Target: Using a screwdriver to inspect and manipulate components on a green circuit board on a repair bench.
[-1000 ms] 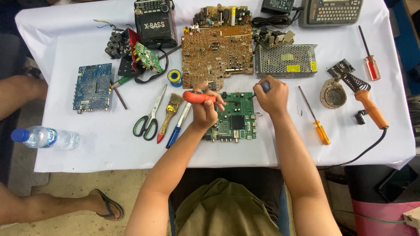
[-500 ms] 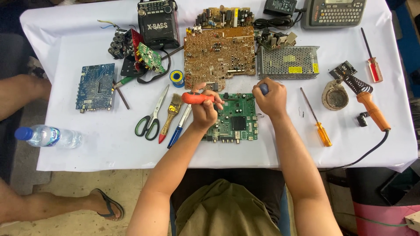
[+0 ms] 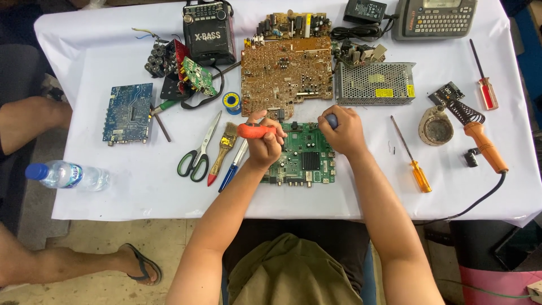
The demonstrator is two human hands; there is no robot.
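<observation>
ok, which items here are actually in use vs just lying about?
In use:
left hand gripping orange-handled tool
right hand gripping blue-handled tool
green circuit board

Lying about:
scissors
brush
soldering iron
water bottle

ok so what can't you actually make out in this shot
Head view only:
- Tip of the orange-handled tool: hidden by the left hand.
- Blue-ended item in the right hand: mostly covered by the fingers.
- Parts on the green circuit board: too small.
- Label printer: cut off by the top edge.
</observation>
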